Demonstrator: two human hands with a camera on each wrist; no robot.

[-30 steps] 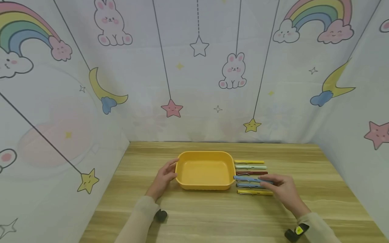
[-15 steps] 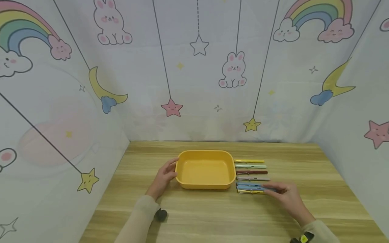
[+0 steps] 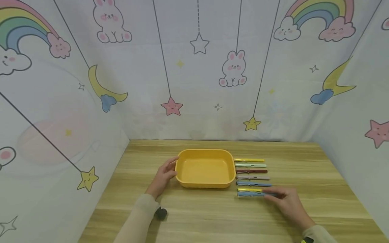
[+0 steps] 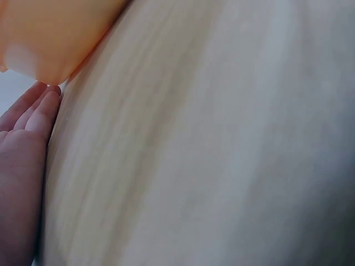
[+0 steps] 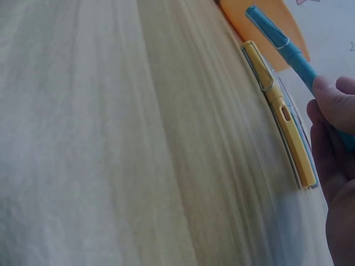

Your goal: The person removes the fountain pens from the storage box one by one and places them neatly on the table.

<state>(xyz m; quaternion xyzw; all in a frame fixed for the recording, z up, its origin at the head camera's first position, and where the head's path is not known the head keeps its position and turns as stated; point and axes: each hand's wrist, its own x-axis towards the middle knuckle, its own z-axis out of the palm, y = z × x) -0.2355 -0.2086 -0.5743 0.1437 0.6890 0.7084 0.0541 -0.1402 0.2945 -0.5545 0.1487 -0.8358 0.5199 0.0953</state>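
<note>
Between thumb and fingers my right hand pinches a blue clip pen, its capped end pointing left. In the right wrist view the pen is raised off the table, above a yellow pen. That yellow pen lies frontmost in a row; behind it come another blue pen, a pale grey pen, a dark red pen, a mint green pen and a second yellow pen. My left hand rests its fingertips against the left side of a yellow plastic tray.
The pens' capped ends lie close to the tray's right side. Everything stands on a wood-grain table. A white cloth backdrop printed with rabbits, stars and rainbows encloses the back and both sides.
My right hand has carried the blue pen towards me, from over the pale grey pen, across the other blue one, to the front yellow pen. The left hand and tray have stayed put.
</note>
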